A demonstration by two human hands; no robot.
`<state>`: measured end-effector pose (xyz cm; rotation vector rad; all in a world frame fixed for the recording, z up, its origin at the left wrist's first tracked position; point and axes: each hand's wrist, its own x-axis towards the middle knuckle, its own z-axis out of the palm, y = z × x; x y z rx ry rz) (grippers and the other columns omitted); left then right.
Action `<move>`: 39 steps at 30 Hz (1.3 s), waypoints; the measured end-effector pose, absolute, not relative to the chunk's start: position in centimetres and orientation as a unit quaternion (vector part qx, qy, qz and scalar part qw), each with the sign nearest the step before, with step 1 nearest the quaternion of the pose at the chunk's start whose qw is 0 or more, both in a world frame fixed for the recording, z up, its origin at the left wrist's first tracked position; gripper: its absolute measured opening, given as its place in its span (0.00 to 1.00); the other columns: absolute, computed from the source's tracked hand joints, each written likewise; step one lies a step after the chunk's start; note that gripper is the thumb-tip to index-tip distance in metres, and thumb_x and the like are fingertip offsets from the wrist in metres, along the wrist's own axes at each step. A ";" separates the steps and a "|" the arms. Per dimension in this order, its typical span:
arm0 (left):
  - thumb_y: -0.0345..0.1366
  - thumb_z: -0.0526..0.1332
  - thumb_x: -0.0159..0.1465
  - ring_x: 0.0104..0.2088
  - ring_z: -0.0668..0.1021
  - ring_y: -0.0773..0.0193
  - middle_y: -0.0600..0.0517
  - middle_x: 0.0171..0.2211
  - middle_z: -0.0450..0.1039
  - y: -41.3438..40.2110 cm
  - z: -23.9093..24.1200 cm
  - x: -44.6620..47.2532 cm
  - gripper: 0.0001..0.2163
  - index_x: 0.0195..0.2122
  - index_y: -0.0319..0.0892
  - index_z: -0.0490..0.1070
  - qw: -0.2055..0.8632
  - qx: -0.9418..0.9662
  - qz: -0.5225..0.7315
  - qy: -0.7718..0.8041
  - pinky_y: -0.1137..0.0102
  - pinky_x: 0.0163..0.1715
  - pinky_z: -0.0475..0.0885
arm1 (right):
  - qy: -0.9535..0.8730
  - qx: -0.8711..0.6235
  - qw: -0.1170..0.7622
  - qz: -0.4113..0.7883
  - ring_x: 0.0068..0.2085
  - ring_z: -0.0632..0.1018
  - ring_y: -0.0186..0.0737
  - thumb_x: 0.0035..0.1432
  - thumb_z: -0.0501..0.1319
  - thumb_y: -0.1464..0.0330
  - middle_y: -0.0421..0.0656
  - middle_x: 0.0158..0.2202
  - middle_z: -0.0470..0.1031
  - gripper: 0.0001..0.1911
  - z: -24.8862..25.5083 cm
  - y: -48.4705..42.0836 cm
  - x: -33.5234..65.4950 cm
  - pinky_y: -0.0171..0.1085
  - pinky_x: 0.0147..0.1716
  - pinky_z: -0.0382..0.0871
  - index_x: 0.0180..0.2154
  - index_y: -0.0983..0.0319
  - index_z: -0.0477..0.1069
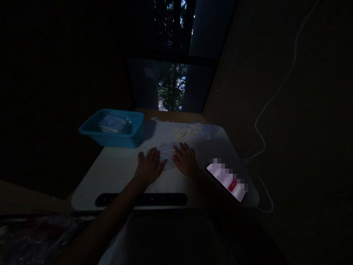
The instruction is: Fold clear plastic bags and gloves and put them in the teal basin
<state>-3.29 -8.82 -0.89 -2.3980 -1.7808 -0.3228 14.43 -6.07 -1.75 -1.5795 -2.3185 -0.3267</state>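
Note:
A clear plastic bag (pixel 167 151) lies flat on the white table (pixel 118 173), between my two hands. My left hand (pixel 149 166) rests with its fingers spread at the left edge of the plastic. On the other side, my right hand (pixel 186 159) lies flat with its fingers apart, touching the right edge. Neither hand grips anything. Just beyond them, some pale round pieces (pixel 179 132) lie beside another clear plastic bag (pixel 209 131). The dim light hides what is inside the bag between my hands, if anything.
A blue plastic basin (pixel 118 141) holding clear plastic packets (pixel 112 123) stands at the back left. A lit phone (pixel 224 180) lies at the right, near a white cable (pixel 264 106). A dark slot (pixel 162 199) runs along the table's front edge. A window (pixel 172 86) is behind.

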 end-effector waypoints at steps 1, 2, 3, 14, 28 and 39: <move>0.45 0.36 0.64 0.58 0.58 0.50 0.36 0.58 0.54 -8.8 -0.9 -3.3 0.27 0.55 0.34 0.58 0.070 -0.796 -0.110 -0.591 0.43 0.51 0.49 | -0.808 -0.556 0.161 -0.111 0.60 0.54 0.49 0.61 0.43 0.58 0.48 0.59 0.56 0.25 -1.6 -5.9 14.6 0.49 0.53 0.48 0.57 0.58 0.55; 0.45 0.36 0.64 0.58 0.58 0.50 0.36 0.58 0.54 -8.9 -0.8 -3.2 0.26 0.55 0.34 0.58 0.070 -0.796 -0.113 -0.591 0.44 0.51 0.49 | -0.802 -0.563 0.164 -0.110 0.59 0.55 0.48 0.61 0.43 0.59 0.48 0.59 0.56 0.24 -1.5 -5.7 14.7 0.48 0.53 0.49 0.57 0.58 0.55; 0.45 0.36 0.64 0.58 0.58 0.50 0.36 0.58 0.54 -8.9 -0.8 -3.2 0.26 0.55 0.34 0.58 0.070 -0.796 -0.114 -0.591 0.44 0.51 0.49 | -0.796 -0.572 0.166 -0.111 0.59 0.55 0.48 0.61 0.43 0.60 0.47 0.59 0.57 0.24 -1.2 -5.5 14.8 0.48 0.53 0.49 0.57 0.59 0.55; 0.45 0.38 0.64 0.58 0.58 0.50 0.37 0.58 0.55 -8.8 -1.0 -3.3 0.26 0.56 0.33 0.58 0.068 -0.792 -0.106 -0.597 0.45 0.52 0.49 | -0.838 -0.528 0.103 -0.090 0.61 0.51 0.51 0.60 0.42 0.56 0.47 0.61 0.53 0.24 0.1 -3.9 12.2 0.54 0.52 0.47 0.55 0.54 0.58; 0.45 0.39 0.64 0.58 0.58 0.50 0.36 0.57 0.56 -8.9 -0.6 -3.2 0.25 0.54 0.33 0.60 0.049 -0.792 -0.130 -0.594 0.47 0.52 0.49 | -0.846 -0.461 0.255 -0.076 0.49 0.64 0.44 0.52 0.55 0.71 0.48 0.47 0.68 0.16 -1.5 -8.1 16.3 0.43 0.48 0.55 0.43 0.62 0.70; 0.42 0.40 0.64 0.57 0.60 0.51 0.37 0.56 0.58 -8.8 -1.1 -3.5 0.23 0.55 0.34 0.58 0.062 -0.792 -0.150 -0.589 0.51 0.51 0.53 | -0.907 -0.338 0.211 -0.133 0.41 0.66 0.39 0.56 0.56 0.69 0.42 0.37 0.73 0.07 -1.4 -8.8 13.2 0.41 0.42 0.53 0.28 0.60 0.71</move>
